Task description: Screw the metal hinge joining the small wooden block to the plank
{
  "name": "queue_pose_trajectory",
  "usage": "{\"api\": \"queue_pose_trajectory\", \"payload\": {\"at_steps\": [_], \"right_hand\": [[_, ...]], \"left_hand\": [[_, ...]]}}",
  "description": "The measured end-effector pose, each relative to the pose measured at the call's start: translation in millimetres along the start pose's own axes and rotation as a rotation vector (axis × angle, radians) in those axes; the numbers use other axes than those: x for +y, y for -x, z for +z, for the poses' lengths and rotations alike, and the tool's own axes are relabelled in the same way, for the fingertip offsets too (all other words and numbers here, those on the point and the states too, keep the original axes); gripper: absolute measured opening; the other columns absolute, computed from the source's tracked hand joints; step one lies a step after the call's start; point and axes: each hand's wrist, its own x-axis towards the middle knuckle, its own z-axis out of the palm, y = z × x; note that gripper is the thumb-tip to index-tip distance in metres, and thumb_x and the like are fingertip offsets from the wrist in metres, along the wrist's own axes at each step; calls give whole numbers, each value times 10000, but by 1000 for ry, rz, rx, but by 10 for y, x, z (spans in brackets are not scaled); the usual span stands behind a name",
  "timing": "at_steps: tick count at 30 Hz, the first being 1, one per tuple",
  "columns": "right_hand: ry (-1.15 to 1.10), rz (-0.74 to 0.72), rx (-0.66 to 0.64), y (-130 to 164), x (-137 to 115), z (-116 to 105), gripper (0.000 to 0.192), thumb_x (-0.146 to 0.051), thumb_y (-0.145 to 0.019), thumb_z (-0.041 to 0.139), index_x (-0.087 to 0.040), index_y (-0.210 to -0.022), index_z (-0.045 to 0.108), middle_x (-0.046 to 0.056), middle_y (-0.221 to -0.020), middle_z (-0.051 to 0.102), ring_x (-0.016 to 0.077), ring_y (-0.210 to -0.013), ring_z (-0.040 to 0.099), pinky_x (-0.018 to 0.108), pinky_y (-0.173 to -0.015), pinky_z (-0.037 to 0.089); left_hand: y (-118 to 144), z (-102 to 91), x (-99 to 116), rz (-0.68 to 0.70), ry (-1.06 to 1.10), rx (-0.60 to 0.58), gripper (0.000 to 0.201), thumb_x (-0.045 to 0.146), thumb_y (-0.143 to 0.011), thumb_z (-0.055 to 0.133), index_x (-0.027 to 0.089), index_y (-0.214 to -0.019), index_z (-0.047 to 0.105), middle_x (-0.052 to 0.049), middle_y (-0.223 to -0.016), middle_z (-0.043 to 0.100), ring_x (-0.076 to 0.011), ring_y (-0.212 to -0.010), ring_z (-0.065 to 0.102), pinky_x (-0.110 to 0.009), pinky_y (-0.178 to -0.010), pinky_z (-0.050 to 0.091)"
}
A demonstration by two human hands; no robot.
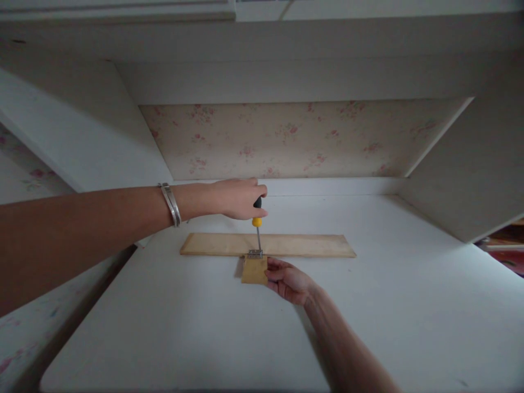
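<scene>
Left hand (239, 197) was closed around the black top of a screwdriver (257, 221), grip wrapped tight on the handle. Screwdriver stood nearly upright, long axis vertical, yellow collar below the black part, thin metal shaft pointing down, tip resting on a small metal hinge (255, 254). Hinge sat at the joint between the long wooden board (303, 245) and a small wooden block (254, 270), at the board's near edge, left of the board's middle. Board lay flat on the white tabletop (368, 305), long axis running left to right, parallel to the back wall. Small block lay just in front of the board, touching it at the hinge, short axis toward the camera. Right hand (290, 281) was just right of the block, fingertips pressed on the block's right edge, grip narrow, pinching or bracing the block; underside contact could not be told. A silver bracelet (170, 204) sat on the left wrist, well left of the board's left end. Floral wallpaper panel (303, 139) stood behind the board, above a white ledge. White cabinet walls flanked the tabletop on both sides of the board.
</scene>
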Motion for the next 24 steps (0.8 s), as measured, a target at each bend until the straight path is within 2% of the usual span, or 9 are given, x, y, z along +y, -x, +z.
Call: {"api": "queue_pose_trajectory", "payload": {"at_steps": [3,5,7,11,15,18,21,24], "right_hand": [[4,8,2,9,-14,7,406,-59,-677,703,-148,-1067,640,86,-1117,652,179,-1009,613,280,-919,446],[10,11,14,9,-17,7,409,-56,-672,705,-148,-1065,640,85,-1117,653,174,-1002,616,275,-920,445],[10,11,18,6,-14,6,408,-55,-672,705,-149,-1064,640,86,-1118,653,173,-1003,616,281,-929,441],[9,5,11,-5,-1,6,406,-64,-673,711,-151,-1064,642,81,-1109,657,175,-1015,612,287,-943,436],[18,-5,9,-9,-2,15,413,-64,-671,709,-152,-1069,642,81,-1119,652,177,-1019,610,277,-928,446],[28,-4,14,-7,-10,22,388,-65,-675,703,-159,-1047,649,79,-1114,654,177,-1016,611,281,-928,446],[34,-5,5,-5,-11,17,384,-66,-678,699,-161,-1047,647,81,-1132,646,179,-1028,605,288,-939,439],[30,-6,-11,-7,0,1,400,-61,-679,694,-156,-1063,640,85,-1145,639,178,-1035,601,293,-960,424]], "left_hand": [[-40,36,-71,117,31,-14,411,382,-772,586,219,-1147,550,-91,-1110,580,-218,-882,580,-290,-743,415],[-60,31,-116,152,26,-28,363,341,-757,603,232,-1102,578,-74,-1048,610,-214,-866,582,-282,-725,413],[-69,3,-138,104,5,-44,372,416,-754,614,254,-1088,597,-64,-1000,636,-227,-858,584,-290,-717,411],[-69,-53,-113,-115,-41,-43,543,672,-700,576,258,-1042,657,-91,-931,664,-295,-922,575,-338,-769,398],[-68,-50,-75,-180,-38,-6,581,716,-697,542,250,-1005,700,-111,-937,668,-341,-1002,546,-378,-826,378],[-67,-38,-60,-191,-54,18,580,713,-724,514,245,-1011,700,-113,-944,669,-339,-1006,545,-381,-833,380],[-66,-39,-60,-116,-19,-1,563,674,-762,499,232,-1068,664,-104,-1005,657,-292,-967,566,-343,-811,397],[-61,-50,-83,105,72,-67,512,531,-747,595,227,-1159,595,-77,-1120,620,-220,-932,574,-274,-780,411]]}}
